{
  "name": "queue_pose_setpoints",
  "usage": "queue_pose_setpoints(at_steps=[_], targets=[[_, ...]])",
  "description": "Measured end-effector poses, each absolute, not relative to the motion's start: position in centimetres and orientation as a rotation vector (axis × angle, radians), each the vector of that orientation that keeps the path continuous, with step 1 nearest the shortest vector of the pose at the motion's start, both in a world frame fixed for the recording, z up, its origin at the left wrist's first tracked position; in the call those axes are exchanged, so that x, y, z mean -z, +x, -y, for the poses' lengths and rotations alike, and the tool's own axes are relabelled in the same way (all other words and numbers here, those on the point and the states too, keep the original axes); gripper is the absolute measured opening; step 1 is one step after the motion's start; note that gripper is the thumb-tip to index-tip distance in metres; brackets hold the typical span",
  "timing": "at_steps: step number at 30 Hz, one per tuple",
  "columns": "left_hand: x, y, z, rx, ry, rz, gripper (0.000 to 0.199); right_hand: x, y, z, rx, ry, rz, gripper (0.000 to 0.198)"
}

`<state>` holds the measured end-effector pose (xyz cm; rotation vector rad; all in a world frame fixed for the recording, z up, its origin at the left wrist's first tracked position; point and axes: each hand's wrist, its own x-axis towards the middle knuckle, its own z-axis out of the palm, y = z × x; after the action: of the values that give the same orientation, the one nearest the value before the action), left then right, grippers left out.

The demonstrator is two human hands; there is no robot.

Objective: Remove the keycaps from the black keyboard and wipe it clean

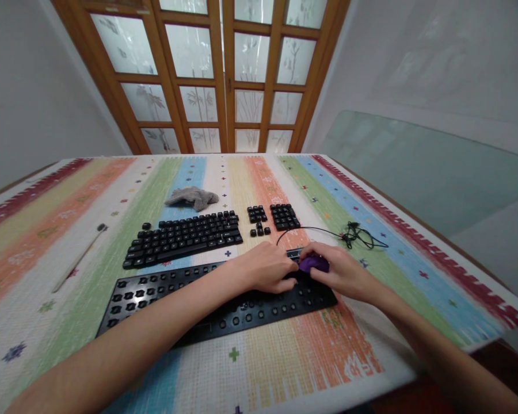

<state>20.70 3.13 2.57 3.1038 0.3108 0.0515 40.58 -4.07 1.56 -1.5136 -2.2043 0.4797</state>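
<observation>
A black keyboard base [237,309] with its keycaps off lies in front of me, showing rows of bare key posts. My right hand [339,267] is closed around a soft purple lump [314,264] over the base's right end; whether it is cloth or putty is unclear. My left hand [265,267] rests over the base just left of the lump, thumb apart from the index finger. Its fingertips reach the lump's left end, but the other fingers are hidden, so a grip cannot be made out.
Beyond the base sit black keycaps [185,237], with smaller groups of navigation keycaps [256,214] and number-pad keycaps [285,217]. A crumpled grey cloth [193,198] is farther back. To the left lies a brush [80,257]; a coiled black cable [356,234] is at right on the striped tablecloth [233,368].
</observation>
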Motion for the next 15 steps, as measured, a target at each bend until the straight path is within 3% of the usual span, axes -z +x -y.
queue_pose_setpoints(at_steps=[15], targets=[[-2.4,23.7,-4.0,-0.057,3.097,-0.187,0.040,-1.3,43.1,5.0,-0.487,-1.611,2.078,0.017]])
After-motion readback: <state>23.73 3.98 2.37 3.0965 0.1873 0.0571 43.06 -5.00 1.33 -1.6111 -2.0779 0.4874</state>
